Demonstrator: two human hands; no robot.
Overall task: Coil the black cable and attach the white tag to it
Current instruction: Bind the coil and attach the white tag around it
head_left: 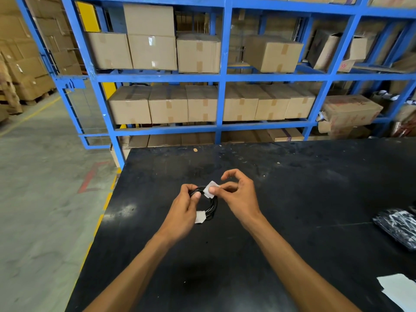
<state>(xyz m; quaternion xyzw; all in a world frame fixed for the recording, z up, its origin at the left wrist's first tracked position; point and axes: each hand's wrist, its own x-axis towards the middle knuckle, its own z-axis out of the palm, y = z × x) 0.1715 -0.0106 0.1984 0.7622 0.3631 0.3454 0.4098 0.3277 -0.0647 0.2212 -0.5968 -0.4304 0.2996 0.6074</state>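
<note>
Black cable (210, 204) is coiled. Left hand (184, 208) grips the coil; right hand (236, 194) pinches white tag (210, 189) around it. Tag closure appears unfinished.

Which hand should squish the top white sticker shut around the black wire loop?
Probably the right hand. Its thumb already presses the upper white tag on the coiled black cable, while the left hand grips the coil to steady it. A second white tag sits lower down.
</note>
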